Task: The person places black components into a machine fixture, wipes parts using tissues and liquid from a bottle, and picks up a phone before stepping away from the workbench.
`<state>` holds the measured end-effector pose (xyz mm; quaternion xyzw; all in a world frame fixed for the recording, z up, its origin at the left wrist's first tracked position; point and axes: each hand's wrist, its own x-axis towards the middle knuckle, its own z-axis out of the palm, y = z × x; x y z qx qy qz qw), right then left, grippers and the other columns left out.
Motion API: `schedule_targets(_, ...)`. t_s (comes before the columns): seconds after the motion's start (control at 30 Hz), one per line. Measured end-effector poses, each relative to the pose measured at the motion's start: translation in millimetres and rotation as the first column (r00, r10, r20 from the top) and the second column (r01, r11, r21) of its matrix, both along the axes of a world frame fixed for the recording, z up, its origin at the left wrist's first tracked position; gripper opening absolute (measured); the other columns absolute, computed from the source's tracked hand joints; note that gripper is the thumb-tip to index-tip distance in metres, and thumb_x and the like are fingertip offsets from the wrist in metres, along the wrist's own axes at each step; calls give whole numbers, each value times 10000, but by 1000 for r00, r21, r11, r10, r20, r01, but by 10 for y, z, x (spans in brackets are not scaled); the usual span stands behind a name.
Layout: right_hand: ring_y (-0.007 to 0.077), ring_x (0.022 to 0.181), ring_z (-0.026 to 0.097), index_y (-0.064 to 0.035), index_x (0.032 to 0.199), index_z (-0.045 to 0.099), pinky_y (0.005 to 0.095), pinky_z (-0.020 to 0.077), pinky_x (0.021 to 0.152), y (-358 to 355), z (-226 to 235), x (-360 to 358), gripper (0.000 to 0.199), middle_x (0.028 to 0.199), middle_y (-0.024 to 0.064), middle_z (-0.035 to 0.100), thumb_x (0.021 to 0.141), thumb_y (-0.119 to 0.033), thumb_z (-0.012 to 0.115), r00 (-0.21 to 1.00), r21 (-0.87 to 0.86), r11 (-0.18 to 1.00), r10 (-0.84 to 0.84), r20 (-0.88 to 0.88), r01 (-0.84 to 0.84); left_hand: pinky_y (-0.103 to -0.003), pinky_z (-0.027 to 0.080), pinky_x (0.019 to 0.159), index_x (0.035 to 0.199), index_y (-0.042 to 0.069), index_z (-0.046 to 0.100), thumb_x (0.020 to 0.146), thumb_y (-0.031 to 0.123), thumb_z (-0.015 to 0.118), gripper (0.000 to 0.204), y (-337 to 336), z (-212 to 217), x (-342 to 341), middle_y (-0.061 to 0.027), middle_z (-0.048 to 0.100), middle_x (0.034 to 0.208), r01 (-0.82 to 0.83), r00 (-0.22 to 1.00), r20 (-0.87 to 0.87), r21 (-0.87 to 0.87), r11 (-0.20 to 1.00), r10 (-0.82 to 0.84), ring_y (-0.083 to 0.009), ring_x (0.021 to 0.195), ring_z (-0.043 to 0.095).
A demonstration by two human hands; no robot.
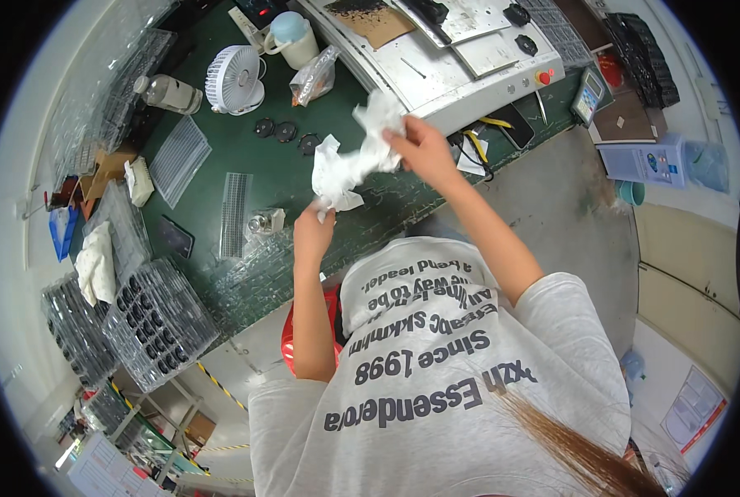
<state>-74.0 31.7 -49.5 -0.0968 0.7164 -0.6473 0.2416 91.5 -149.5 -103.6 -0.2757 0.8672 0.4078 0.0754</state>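
Note:
A crumpled white tissue or thin cloth (352,169) is stretched between my two hands above the front edge of the green table (285,178). My left hand (314,235) pinches its lower left end. My right hand (425,152) grips the other end, higher up and to the right, in front of a white machine (461,103). Several round black parts (285,131) lie on the table just beyond the white material. A small metal object (261,222) rests to the left of my left hand.
A white fan (233,79), a bottle (171,94) and a mug (294,43) stand at the back left. Stacked clear trays (156,319) with black parts sit at the near left. Yellow-handled pliers (478,144) and a dark phone (515,127) lie right of my right hand.

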Motion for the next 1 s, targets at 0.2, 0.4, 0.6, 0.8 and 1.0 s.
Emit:
schedule_targets(0.2,85,619,532,-9,1016,543,240,447,565,-60,335,-129,244,698,34,580,860,-188,600,999,6,999,-37,-34,37,-368,470,604,926,20,632,861,259,550,260,25,-339,110,-156,642,730,-88,976,-201,-33,996,80,-317,645,620)
schedule_targets(0.4,352,1083,500,-12,1256,418,412,425,908,-126,-314,423,555,1219,226,456,790,-219,638,797,472,843,461,-390,-258,-230,170,296,552,142,328,933,393,393,461,132,-75,64,18,282,481,-306,766,277,951,-51,580,-92,345,216)
schedule_targets(0.6,391,1208,390,-32,1337,316,410,360,986,-198,-283,1192,600,1314,245,369,828,-215,576,831,281,899,424,-360,-337,-231,257,332,638,137,416,928,338,417,353,279,-228,-15,19,363,520,-234,710,413,902,-362,570,-103,389,313)
schedule_targets(0.8,354,1072,509,-56,1267,410,410,421,900,40,-320,1176,473,1178,195,508,867,-282,523,827,513,773,528,-193,-374,-227,406,541,970,13,508,908,153,497,154,383,-362,-117,-77,530,769,-486,789,194,777,400,582,-144,593,510)
schedule_targets(1.0,354,973,562,-85,1204,504,428,458,824,603,-555,1132,411,1071,184,571,870,-324,493,804,744,534,595,7,-401,-449,377,894,1128,72,498,897,245,511,289,56,-359,-655,-150,533,1080,-168,803,-545,183,969,242,-305,1071,474)
